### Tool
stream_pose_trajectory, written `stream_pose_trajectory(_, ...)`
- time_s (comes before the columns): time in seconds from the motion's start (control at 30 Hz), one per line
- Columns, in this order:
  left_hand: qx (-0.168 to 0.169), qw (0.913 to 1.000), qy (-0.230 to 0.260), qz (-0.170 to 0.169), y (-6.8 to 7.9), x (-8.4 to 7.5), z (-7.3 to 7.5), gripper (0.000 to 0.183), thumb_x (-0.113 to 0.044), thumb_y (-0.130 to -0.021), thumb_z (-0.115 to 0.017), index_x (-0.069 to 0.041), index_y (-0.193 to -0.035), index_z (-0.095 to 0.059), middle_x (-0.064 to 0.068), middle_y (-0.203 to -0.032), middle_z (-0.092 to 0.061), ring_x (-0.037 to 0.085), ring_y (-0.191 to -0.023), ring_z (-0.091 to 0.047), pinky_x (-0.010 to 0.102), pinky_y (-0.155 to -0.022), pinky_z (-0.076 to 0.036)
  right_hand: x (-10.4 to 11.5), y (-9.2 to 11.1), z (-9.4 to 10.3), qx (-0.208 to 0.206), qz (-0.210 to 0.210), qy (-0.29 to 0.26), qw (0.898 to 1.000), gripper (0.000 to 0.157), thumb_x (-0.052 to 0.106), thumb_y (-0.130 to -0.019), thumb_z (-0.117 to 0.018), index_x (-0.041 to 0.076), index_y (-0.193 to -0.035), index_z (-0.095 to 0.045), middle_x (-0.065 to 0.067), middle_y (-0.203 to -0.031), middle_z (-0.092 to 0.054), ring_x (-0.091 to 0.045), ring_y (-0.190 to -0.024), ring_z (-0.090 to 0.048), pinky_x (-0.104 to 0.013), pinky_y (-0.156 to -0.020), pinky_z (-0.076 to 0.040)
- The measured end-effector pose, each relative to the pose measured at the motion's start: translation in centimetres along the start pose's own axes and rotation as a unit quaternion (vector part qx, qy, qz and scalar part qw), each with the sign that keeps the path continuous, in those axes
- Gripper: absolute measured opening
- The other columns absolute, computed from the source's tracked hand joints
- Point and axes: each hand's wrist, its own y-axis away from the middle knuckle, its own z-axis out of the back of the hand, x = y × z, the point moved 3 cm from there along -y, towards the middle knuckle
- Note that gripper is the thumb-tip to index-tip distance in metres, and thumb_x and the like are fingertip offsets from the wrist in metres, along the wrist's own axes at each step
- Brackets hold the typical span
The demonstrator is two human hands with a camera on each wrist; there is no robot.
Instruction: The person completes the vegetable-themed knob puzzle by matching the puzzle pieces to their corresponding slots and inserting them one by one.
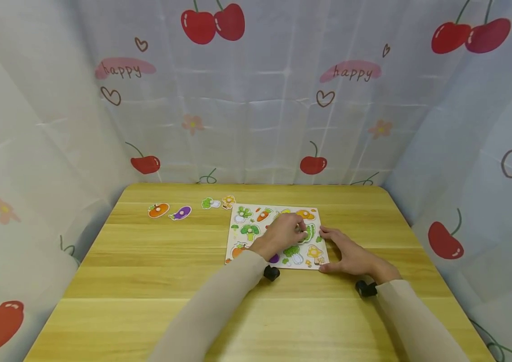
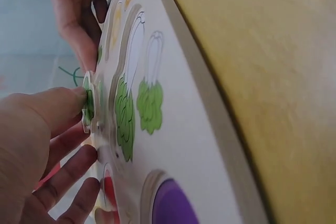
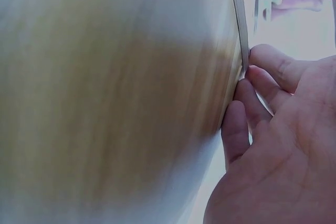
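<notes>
A wooden vegetable puzzle board (image 1: 260, 261) lies flat on the table. My left hand (image 1: 283, 234) is over its right half and pinches a green vegetable puzzle piece (image 2: 89, 103) between thumb and finger. In the head view this green piece (image 1: 310, 232) is partly behind the fingers; its exact kind is hard to tell. My right hand (image 1: 350, 256) rests at the board's right side, thumb near the lower right corner and fingers touching the edge. On the board show a broccoli piece (image 1: 249, 231), a carrot (image 1: 264, 215) and a bok choy picture (image 2: 126, 114).
Loose pieces lie at the back left of the wooden table (image 1: 147, 291): a tomato or pumpkin-like orange piece (image 1: 158, 210), an eggplant (image 1: 181, 213), a green-and-white vegetable (image 1: 210, 203) and a yellow mushroom-like piece (image 1: 228, 202) touching or near the board's corner. Printed curtains (image 1: 256, 110) surround the table.
</notes>
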Motion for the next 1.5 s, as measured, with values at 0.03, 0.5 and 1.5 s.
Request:
stream_pose_trajectory(0.03,0.001,1.0000,-0.004,0.002,-0.1,0.0,-0.2,0.010,-0.028,-0.110,-0.085,-0.018,-0.111,-0.086,-0.002,-0.118,-0.083,0.007,-0.093,-0.067,0.022,-0.086,-0.058,0.0,0.0,0.0,0.000,0.000,-0.001,1.000,0.115,0.052,-0.095,-0.097,-0.002,-0.178,-0.038,-0.024,-0.191,-0.029,-0.056,-0.176,-0.026,-0.081,-0.139,-0.026)
stream_pose_trajectory(0.5,-0.015,0.9982,-0.057,0.009,-0.8,-0.5,-0.9,0.013,-0.033,-0.110,-0.085,-0.021,-0.112,-0.087,-0.005,-0.121,-0.083,0.015,-0.114,-0.071,0.031,-0.101,-0.062,0.1,-0.1,-0.1,-0.003,0.003,-0.002,1.000,0.114,0.050,-0.095,-0.098,-0.005,-0.176,-0.039,-0.025,-0.191,-0.028,-0.057,-0.175,-0.026,-0.081,-0.138,-0.026)
stream_pose_trajectory(1.5,-0.028,0.9923,-0.121,0.005,-1.2,-0.8,-1.6,0.015,-0.038,-0.112,-0.082,-0.024,-0.116,-0.088,-0.006,-0.124,-0.080,0.017,-0.113,-0.071,0.033,-0.097,-0.064,0.0,0.0,-0.4,-0.010,0.003,-0.003,1.000,0.114,0.049,-0.095,-0.098,-0.004,-0.177,-0.039,-0.024,-0.191,-0.029,-0.056,-0.175,-0.027,-0.082,-0.138,-0.026)
